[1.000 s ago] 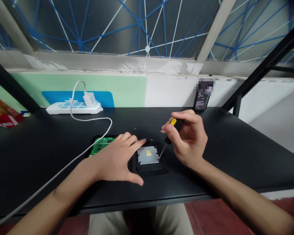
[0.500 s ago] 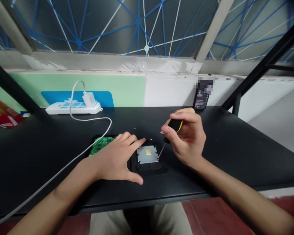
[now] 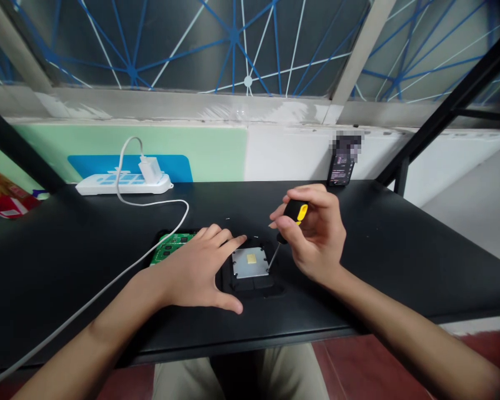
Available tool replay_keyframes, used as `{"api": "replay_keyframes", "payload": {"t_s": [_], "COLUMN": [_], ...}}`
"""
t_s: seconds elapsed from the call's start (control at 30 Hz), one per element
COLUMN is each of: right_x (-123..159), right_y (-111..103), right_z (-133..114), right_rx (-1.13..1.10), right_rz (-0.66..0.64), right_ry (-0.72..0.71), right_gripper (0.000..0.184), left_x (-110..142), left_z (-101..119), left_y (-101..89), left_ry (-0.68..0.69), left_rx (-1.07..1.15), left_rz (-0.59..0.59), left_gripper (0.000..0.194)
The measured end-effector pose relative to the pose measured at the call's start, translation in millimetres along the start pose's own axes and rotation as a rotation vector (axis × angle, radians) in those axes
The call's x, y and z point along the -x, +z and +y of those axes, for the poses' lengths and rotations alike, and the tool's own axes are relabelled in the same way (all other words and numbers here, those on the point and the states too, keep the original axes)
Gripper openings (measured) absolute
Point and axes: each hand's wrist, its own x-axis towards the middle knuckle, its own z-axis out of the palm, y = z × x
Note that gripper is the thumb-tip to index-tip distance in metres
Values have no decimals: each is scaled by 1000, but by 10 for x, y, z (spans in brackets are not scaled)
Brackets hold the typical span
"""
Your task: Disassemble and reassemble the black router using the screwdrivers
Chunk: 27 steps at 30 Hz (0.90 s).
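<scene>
My right hand (image 3: 316, 230) is closed around the black and yellow handle of a screwdriver (image 3: 296, 211). The screwdriver slants down to the left, its tip at the right edge of a square silver metal plate (image 3: 241, 269) with a small cream pad (image 3: 251, 259) in its middle. That plate lies in a black plastic housing (image 3: 256, 284). My left hand (image 3: 195, 266) rests with fingers spread over the housing's left side, thumb and fingers apart. Partly beneath it shows a green circuit board (image 3: 170, 246); the rest of the board is hidden.
A white cable (image 3: 150, 203) runs from a power strip (image 3: 104, 185) across the black table (image 3: 383, 266) on the left. A phone (image 3: 340, 164) leans against the wall at the back right. A red and orange packet (image 3: 8, 194) lies at the far left.
The screwdriver handle has turned in my right fingers, so more of its yellow part shows. The tip stays at the plate's right edge, and my left hand keeps its place.
</scene>
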Motion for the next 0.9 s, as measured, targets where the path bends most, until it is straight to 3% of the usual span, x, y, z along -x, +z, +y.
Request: {"api": "replay_keyframes", "payload": {"t_s": [0.1,0.43,0.67,0.9], "right_x": [-4,16,-4,6], "right_y": [-2,8,-9,-1], "right_z": [-10,-23,9,-39], "right_rx": [70,-137,27,9], "right_rz": [24,-36,13,-22], "right_ry": [9,86,-9,84], "right_gripper": [37,28,34,34], "left_x": [3,2,9,7], "left_z": [-2,-2,-9,-15], "left_y": [2,-4,9,9], "left_ry": [-2,-10,-6,0], "left_rx": [4,5,-1,0], "left_rz": [-4,-12,-3,5], "left_gripper": [106,104,104,103]}}
